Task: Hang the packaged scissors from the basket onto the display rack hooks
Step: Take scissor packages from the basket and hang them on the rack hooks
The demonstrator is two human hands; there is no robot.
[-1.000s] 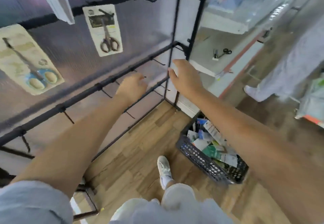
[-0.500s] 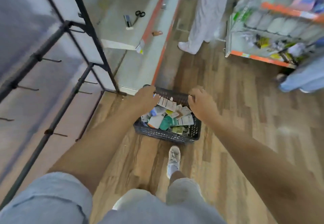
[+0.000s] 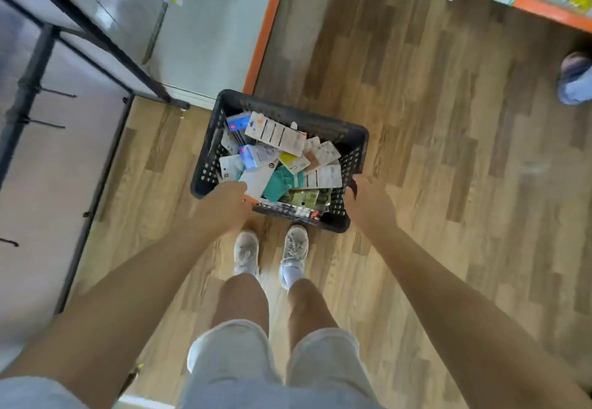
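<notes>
Basket [image 3: 352,139], hands [image 3: 224,206] apparently gripping rim.

A shop: hooked display rack [image 3: 28,88], stocked shelving [image 3: 525,1] (orange-edged).

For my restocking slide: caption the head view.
Both hands, left and right, reach a packet-filled black basket on the floor.

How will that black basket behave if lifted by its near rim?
The basket looks like rigid perforated plastic, so it should probably hold its shape. The loose packages heaped inside may slide if it tilts. With the left hand and right hand at opposite corners, it likely lifts level.
</notes>
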